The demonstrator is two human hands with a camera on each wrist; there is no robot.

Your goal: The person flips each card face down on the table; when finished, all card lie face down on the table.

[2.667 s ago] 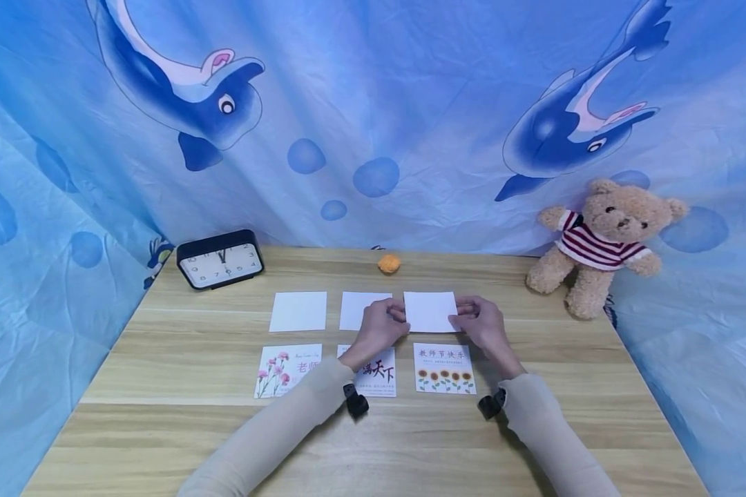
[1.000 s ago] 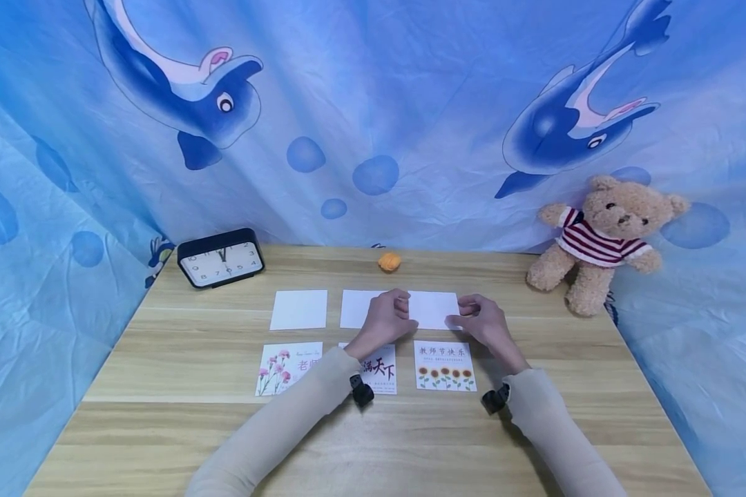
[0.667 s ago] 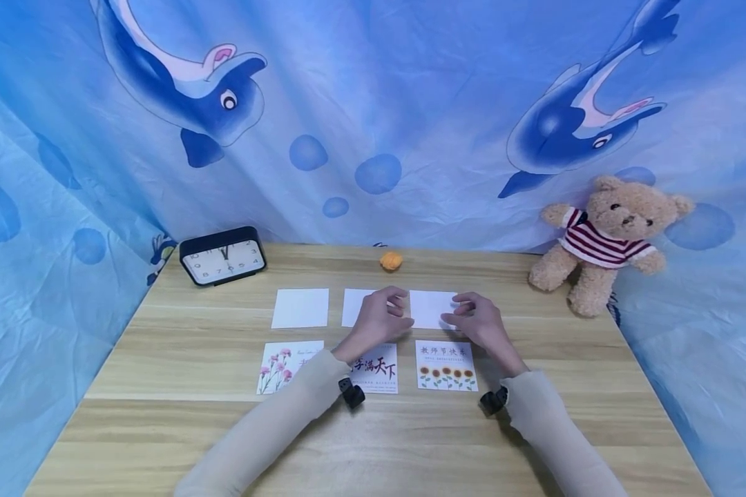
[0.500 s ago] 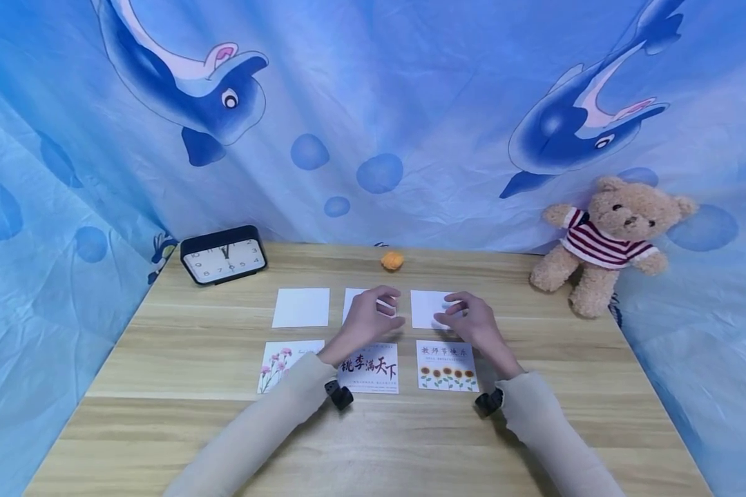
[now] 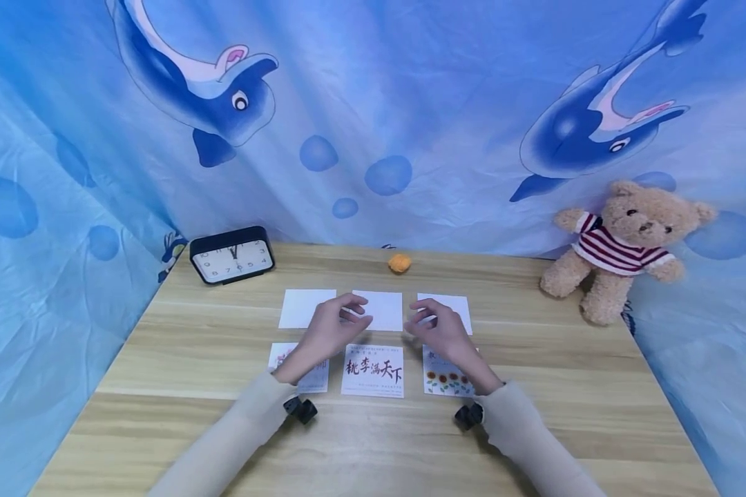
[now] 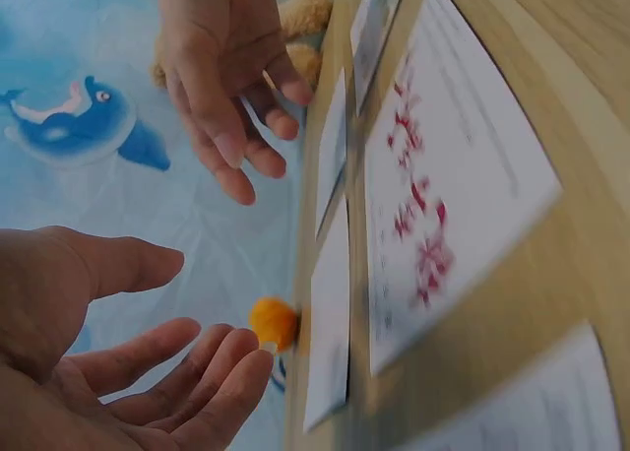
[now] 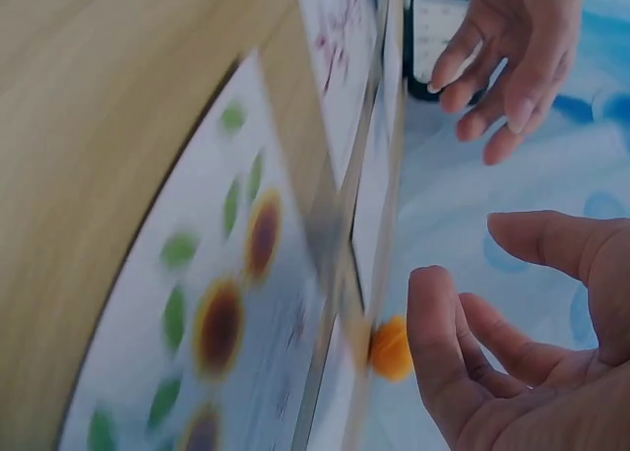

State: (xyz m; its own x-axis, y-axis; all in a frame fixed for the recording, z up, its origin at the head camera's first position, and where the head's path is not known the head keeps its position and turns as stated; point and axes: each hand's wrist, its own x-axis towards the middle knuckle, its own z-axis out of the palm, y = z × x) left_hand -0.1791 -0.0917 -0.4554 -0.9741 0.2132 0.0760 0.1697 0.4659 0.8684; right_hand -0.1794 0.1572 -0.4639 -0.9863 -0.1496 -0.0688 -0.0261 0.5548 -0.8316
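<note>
My left hand [image 5: 329,328] hovers with relaxed, empty fingers between the back-left blank white card [image 5: 298,307] and the back-middle blank card [image 5: 384,312]. Facing it, my right hand [image 5: 444,335] is likewise empty, its loosely bent fingers over the left side of the back-right blank card [image 5: 462,314]. In front lie three printed cards: a pink flower card [image 5: 316,378] partly covered by my left wrist, a card with red calligraphy [image 5: 373,376], and a sunflower card [image 5: 443,383] partly behind my right wrist. Between thumb and fingers of the left hand [image 6: 128,362] the left wrist view shows a gap.
A black-framed clock [image 5: 233,259] stands at the back left of the wooden table [image 5: 373,449]. A small orange ball-like thing [image 5: 400,263] lies near the back edge. At the back right a teddy bear [image 5: 622,241] leans against the blue dolphin curtain [image 5: 447,103].
Both hands held the back-right blank card at its sides, laid it flat in the back row and let go. Since then both have moved left; the left hand now leaves the middle card mostly uncovered.
</note>
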